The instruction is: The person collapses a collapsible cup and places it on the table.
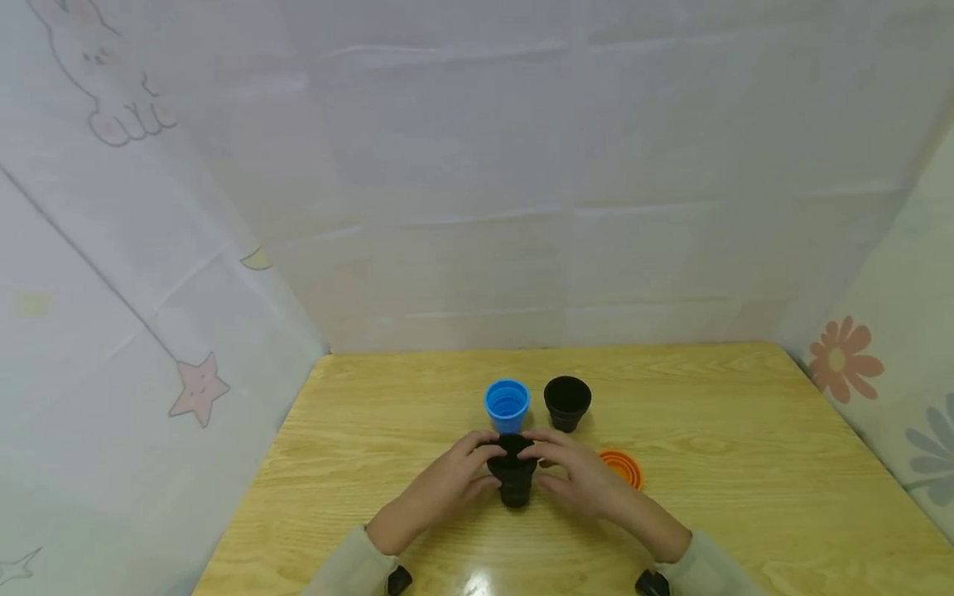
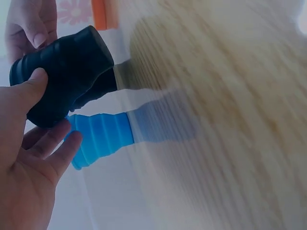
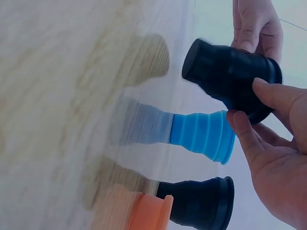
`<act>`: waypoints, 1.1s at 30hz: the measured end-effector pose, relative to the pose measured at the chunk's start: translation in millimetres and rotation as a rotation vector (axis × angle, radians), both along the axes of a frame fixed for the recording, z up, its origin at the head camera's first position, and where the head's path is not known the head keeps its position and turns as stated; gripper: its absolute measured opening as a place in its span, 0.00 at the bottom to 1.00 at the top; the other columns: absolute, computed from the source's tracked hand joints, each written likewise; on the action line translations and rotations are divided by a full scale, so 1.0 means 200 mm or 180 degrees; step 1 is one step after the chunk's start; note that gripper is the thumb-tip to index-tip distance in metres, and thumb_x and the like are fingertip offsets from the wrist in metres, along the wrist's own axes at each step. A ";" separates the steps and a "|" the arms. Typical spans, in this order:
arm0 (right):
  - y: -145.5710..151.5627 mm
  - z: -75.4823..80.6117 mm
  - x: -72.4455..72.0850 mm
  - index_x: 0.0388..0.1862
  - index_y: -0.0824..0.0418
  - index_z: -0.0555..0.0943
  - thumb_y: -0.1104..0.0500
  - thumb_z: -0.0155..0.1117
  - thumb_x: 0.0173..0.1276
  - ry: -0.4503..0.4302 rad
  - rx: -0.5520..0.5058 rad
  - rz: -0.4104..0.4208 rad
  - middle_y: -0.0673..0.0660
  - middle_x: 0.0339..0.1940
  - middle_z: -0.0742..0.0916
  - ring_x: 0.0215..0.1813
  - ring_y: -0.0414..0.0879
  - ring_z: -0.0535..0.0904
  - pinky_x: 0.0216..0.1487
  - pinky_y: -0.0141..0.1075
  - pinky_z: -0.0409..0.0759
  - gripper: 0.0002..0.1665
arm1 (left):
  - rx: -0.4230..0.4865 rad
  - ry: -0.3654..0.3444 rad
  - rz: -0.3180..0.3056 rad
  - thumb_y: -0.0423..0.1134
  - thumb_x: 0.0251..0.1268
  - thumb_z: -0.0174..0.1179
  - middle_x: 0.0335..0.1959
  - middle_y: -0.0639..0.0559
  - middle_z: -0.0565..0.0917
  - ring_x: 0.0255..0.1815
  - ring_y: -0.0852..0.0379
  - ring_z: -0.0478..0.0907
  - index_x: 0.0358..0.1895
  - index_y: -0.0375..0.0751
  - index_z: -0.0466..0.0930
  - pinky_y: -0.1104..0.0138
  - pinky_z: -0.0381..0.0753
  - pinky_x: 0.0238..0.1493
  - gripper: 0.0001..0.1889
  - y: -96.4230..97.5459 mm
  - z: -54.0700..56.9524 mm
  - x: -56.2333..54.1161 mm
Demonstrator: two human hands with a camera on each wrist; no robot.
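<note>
Between my two hands is a black collapsible cup [image 1: 514, 484], its ribbed wall stretched out and its mouth facing up. My left hand [image 1: 455, 476] grips the rim from the left, thumb on the near side and fingers on the far side. On the opposite side my right hand [image 1: 581, 476] holds the same rim in a like way. Both wrist views show the black cup [image 2: 67, 69] tilted and raised off the tabletop. Just beyond it stands a blue collapsible cup [image 1: 508, 401], upright and extended, its base partly hidden in the head view.
A second black cup [image 1: 568, 401] stands upright to the right of the blue one. An orange collapsible cup [image 1: 632, 470], pressed low, lies beside my right hand. Everything is on a wooden table [image 1: 373, 397], with a pale printed cloth [image 1: 477, 207] hanging behind.
</note>
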State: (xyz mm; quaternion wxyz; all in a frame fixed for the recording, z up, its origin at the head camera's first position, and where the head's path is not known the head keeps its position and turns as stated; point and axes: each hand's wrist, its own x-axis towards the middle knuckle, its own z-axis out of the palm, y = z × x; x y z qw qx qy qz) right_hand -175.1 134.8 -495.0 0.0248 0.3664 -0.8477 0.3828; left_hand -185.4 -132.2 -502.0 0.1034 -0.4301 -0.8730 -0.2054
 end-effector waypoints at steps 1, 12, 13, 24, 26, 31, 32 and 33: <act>0.00 0.00 0.00 0.60 0.58 0.82 0.67 0.71 0.67 -0.0013 -0.0070 0.0012 0.62 0.68 0.78 0.53 0.49 0.85 0.50 0.33 0.85 0.23 | 0.0048 -0.0074 0.0007 0.41 0.69 0.66 0.67 0.47 0.73 0.66 0.53 0.75 0.64 0.44 0.75 0.66 0.79 0.62 0.22 0.00 0.00 0.00; 0.02 0.01 -0.01 0.64 0.55 0.80 0.58 0.67 0.71 -0.0046 -0.0607 -0.0062 0.56 0.59 0.85 0.51 0.47 0.83 0.46 0.36 0.87 0.23 | 0.0829 -0.1129 0.0204 0.49 0.75 0.58 0.67 0.51 0.77 0.66 0.51 0.76 0.66 0.46 0.74 0.55 0.79 0.64 0.22 0.02 0.05 0.03; 0.02 0.02 -0.01 0.65 0.54 0.80 0.58 0.67 0.71 -0.0060 -0.0625 -0.0072 0.55 0.59 0.85 0.52 0.47 0.83 0.47 0.38 0.87 0.23 | 0.0890 -0.1146 0.0181 0.49 0.75 0.58 0.66 0.51 0.78 0.67 0.51 0.76 0.66 0.46 0.75 0.56 0.79 0.64 0.22 0.02 0.05 0.03; 0.04 0.05 0.02 0.67 0.55 0.79 0.57 0.67 0.72 -0.0271 -0.0866 -0.0251 0.52 0.59 0.86 0.59 0.45 0.82 0.56 0.53 0.84 0.25 | 0.1623 -0.1609 0.0082 0.44 0.75 0.60 0.64 0.54 0.80 0.67 0.50 0.76 0.66 0.50 0.76 0.57 0.79 0.64 0.20 0.07 0.08 0.05; 0.05 0.05 0.02 0.66 0.55 0.79 0.58 0.66 0.72 -0.0390 -0.0945 -0.0251 0.53 0.60 0.85 0.60 0.45 0.82 0.57 0.54 0.83 0.24 | 0.1711 -0.1656 0.0079 0.42 0.75 0.59 0.63 0.53 0.81 0.66 0.50 0.77 0.66 0.50 0.76 0.58 0.80 0.63 0.19 0.08 0.08 0.05; 0.06 0.04 0.03 0.67 0.54 0.78 0.59 0.63 0.75 -0.0601 -0.1051 -0.0223 0.53 0.62 0.84 0.60 0.43 0.81 0.58 0.46 0.83 0.23 | 0.1907 -0.1705 0.0071 0.36 0.76 0.59 0.58 0.49 0.83 0.59 0.52 0.80 0.65 0.45 0.77 0.59 0.84 0.57 0.17 0.11 0.09 0.06; 0.06 0.04 0.03 0.68 0.54 0.78 0.59 0.63 0.76 -0.0639 -0.1056 -0.0217 0.54 0.62 0.84 0.60 0.43 0.81 0.58 0.44 0.83 0.23 | 0.1952 -0.1737 0.0069 0.35 0.76 0.58 0.58 0.48 0.83 0.59 0.52 0.80 0.65 0.44 0.76 0.59 0.85 0.55 0.17 0.11 0.09 0.06; 0.06 0.04 0.03 0.68 0.55 0.77 0.59 0.62 0.76 -0.0667 -0.1046 -0.0219 0.54 0.63 0.84 0.60 0.43 0.81 0.58 0.43 0.83 0.23 | 0.1992 -0.1787 0.0073 0.35 0.75 0.58 0.57 0.48 0.83 0.58 0.52 0.80 0.64 0.44 0.77 0.60 0.85 0.55 0.17 0.12 0.09 0.07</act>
